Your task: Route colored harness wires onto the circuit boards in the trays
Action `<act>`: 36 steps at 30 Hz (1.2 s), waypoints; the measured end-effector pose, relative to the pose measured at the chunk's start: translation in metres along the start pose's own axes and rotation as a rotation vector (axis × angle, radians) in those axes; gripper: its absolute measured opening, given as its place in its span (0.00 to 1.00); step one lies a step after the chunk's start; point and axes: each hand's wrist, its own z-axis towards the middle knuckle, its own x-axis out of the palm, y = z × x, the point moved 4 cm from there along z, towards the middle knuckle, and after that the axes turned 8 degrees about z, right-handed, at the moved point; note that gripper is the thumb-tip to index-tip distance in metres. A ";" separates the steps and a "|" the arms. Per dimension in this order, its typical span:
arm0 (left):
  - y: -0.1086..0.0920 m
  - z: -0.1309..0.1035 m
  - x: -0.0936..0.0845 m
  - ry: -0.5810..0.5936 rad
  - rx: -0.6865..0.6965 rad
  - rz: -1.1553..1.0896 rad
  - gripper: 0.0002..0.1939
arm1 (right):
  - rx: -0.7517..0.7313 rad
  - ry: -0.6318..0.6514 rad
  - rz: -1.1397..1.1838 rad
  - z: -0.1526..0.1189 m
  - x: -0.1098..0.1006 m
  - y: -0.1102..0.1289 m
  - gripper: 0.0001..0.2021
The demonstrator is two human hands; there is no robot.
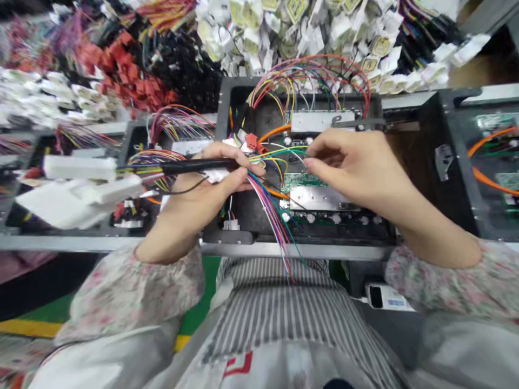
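Note:
My left hand [203,200] is closed round a black-sleeved wire harness [190,165], whose white connectors [81,189] stick out to the left. From its right end a fan of pink, blue and purple wires [270,210] hangs down over the tray's front edge. Yellow and green wires [284,154] run right to my right hand [348,167], where thumb and forefinger pinch their ends. Beneath both hands lies a dark tray [225,116] with a green circuit board [290,181] and silver metal plates. A red connector [252,141] is beside my left fingertips.
Heaps of white connectors [308,32], red connectors [125,70] and black wires lie along the back. More trays with boards stand to the left and right [497,156]. A metal rail [344,251] runs along the front. A small white device [389,297] is below it at right.

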 end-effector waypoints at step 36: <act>0.012 0.009 0.002 -0.007 -0.049 0.042 0.06 | 0.062 0.003 0.020 -0.002 0.013 -0.021 0.04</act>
